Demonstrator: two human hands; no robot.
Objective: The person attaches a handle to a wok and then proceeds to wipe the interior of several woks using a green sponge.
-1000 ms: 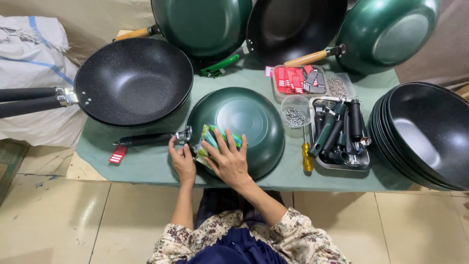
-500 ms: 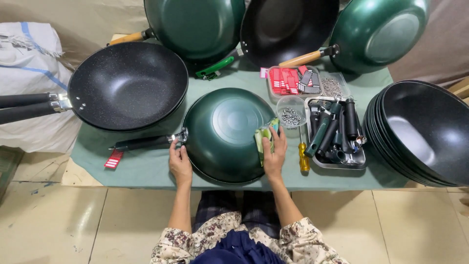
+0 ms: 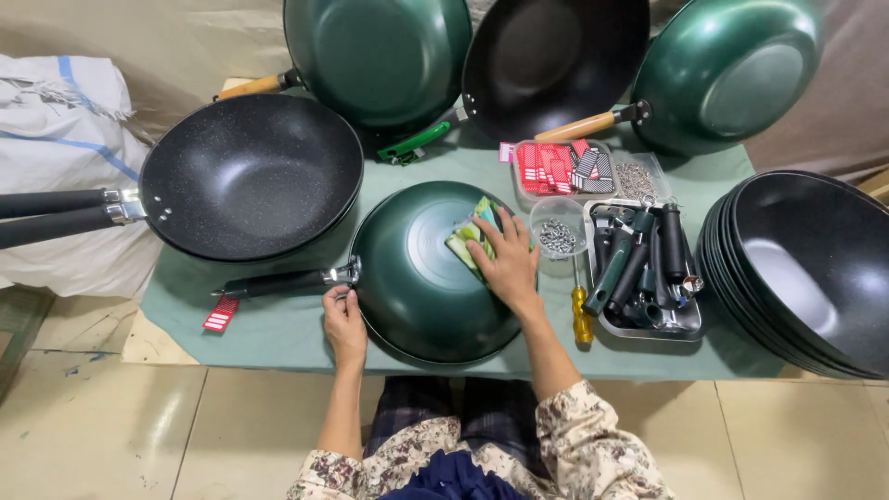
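Here I am watching the right hand (image 3: 507,268) pressing a green cloth (image 3: 470,237) flat against the upturned green wok (image 3: 435,273), palm down, fingers spread over the cloth rather than curled round it. The left hand (image 3: 344,324) is steadying the wok at its rim, just beside the bracket where the black handle (image 3: 278,281) joins; whether its fingers are pinching the rim or only resting there, I cannot tell. The wok is lying bottom-up near the front edge of the table, between the big black speckled wok (image 3: 250,176) and a steel tray of handles (image 3: 648,268). To my eye this is a wiping step, and continuing it calls for even pressure while the other hand is holding the pan from turning. The table is wearing a pale green cover (image 3: 278,333); a yellow-handled screwdriver (image 3: 581,319) is lying beside the tray, black pans (image 3: 806,268) are stacked at right, and the floor is pale tile (image 3: 120,426).
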